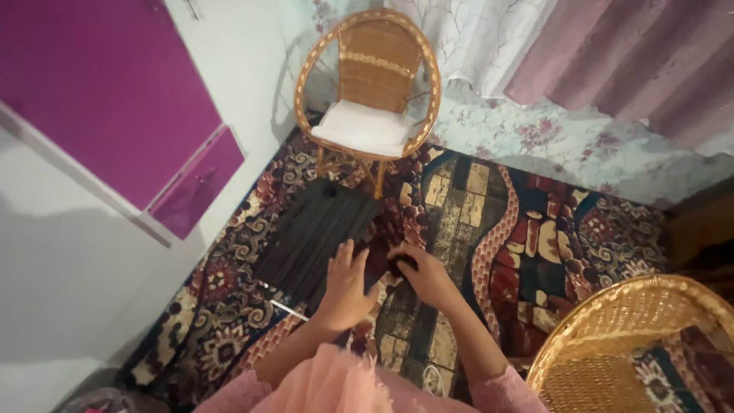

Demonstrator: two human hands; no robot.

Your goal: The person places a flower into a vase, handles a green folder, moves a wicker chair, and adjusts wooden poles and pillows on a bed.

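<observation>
Both hands sit together at the near corner of a dark pleated cloth [313, 233] that hangs over the patterned rug [535, 245]. The left hand [344, 279] lies flat on it, fingers spread; the right hand [424, 275] is pinched shut on the dark edge. I'd keep that pinch tight and slide the flat palm outward so the pleats stay lined up. A wicker chair [371, 92] with a white cushion stands just beyond the cloth, another wicker chair [634, 336] is close on the right, so not much elbow room.
</observation>
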